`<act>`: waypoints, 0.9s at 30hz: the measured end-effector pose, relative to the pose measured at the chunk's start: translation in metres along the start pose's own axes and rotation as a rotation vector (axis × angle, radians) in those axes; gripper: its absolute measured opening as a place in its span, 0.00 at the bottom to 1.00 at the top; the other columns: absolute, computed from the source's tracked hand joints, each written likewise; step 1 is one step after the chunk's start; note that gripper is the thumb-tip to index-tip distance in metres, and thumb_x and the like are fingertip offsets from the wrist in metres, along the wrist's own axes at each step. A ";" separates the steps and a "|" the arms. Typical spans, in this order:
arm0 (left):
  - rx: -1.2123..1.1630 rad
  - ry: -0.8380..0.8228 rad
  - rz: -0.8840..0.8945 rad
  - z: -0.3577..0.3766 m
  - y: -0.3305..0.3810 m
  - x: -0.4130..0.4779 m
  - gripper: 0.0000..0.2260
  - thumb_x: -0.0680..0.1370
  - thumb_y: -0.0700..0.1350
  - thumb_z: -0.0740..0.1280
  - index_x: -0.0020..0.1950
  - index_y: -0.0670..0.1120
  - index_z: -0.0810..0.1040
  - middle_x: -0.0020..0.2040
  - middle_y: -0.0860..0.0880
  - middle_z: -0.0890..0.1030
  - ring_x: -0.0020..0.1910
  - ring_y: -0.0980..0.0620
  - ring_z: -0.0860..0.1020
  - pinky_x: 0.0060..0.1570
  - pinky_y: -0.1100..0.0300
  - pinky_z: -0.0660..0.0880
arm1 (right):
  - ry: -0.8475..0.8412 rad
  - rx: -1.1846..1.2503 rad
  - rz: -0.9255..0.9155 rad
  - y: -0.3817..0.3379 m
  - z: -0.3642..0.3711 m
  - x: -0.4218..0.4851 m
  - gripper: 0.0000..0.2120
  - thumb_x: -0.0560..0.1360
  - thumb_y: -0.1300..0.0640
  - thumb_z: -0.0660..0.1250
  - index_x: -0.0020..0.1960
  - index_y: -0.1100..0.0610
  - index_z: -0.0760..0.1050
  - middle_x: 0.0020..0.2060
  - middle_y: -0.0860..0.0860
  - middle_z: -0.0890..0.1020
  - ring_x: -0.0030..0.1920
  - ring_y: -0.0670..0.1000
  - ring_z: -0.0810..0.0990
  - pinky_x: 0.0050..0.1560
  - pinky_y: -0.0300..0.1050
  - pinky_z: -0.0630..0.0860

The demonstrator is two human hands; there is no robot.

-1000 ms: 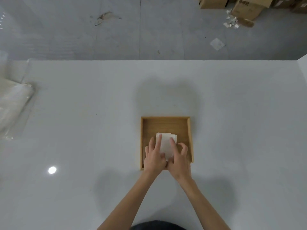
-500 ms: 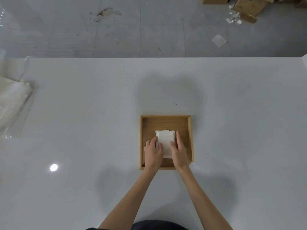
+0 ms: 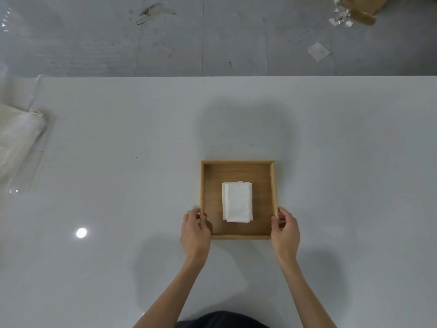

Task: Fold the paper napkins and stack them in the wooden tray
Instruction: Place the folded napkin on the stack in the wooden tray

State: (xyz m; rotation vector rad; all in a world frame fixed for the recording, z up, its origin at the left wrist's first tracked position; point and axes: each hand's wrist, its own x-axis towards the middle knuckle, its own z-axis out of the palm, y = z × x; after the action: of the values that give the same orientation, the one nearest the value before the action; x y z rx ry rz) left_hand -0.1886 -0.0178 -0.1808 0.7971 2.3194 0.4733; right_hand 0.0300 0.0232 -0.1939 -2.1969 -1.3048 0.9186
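A square wooden tray (image 3: 237, 163) sits on the white table in front of me. Inside it lies a neat stack of folded white paper napkins (image 3: 237, 201), near the middle. My left hand (image 3: 194, 230) grips the tray's near left corner, thumb over the rim and fingers outside. My right hand (image 3: 286, 230) grips the near right corner the same way. Neither hand touches the napkins.
A clear plastic pack of white napkins (image 3: 16, 143) lies at the table's left edge. The white table (image 3: 118, 185) ends at a far edge; beyond it is a grey floor with cardboard boxes (image 3: 361, 8) and paper scraps (image 3: 318, 51).
Both hands have left the napkin stack and moved outward to the tray's near corners, where they now hold the rim. The stack lies squared up in the tray.
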 end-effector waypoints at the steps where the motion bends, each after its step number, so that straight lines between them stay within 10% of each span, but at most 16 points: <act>1: -0.004 0.007 0.006 0.001 0.003 0.003 0.11 0.83 0.46 0.61 0.65 0.51 0.76 0.61 0.53 0.78 0.52 0.53 0.80 0.50 0.54 0.77 | 0.007 0.006 0.001 -0.003 0.001 0.004 0.13 0.79 0.59 0.67 0.64 0.56 0.77 0.49 0.49 0.79 0.47 0.51 0.79 0.50 0.46 0.77; 15: -0.064 -0.104 0.132 -0.006 0.019 0.032 0.13 0.84 0.45 0.60 0.68 0.49 0.75 0.61 0.45 0.78 0.54 0.47 0.80 0.54 0.48 0.79 | -0.084 -0.030 0.088 -0.027 0.002 0.040 0.16 0.80 0.56 0.66 0.67 0.55 0.74 0.58 0.54 0.79 0.55 0.55 0.80 0.54 0.52 0.76; 27: 0.224 0.160 0.685 -0.116 0.104 -0.006 0.22 0.82 0.47 0.66 0.75 0.49 0.69 0.78 0.42 0.64 0.77 0.39 0.62 0.74 0.45 0.61 | 0.004 -0.353 -0.607 -0.112 -0.101 0.025 0.32 0.80 0.46 0.64 0.80 0.51 0.58 0.77 0.51 0.66 0.79 0.55 0.60 0.76 0.53 0.62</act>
State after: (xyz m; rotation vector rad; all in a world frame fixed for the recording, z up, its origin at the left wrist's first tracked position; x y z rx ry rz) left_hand -0.2186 0.0426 -0.0398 1.7349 2.2178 0.5820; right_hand 0.0438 0.0952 -0.0597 -1.8277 -2.0920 0.4709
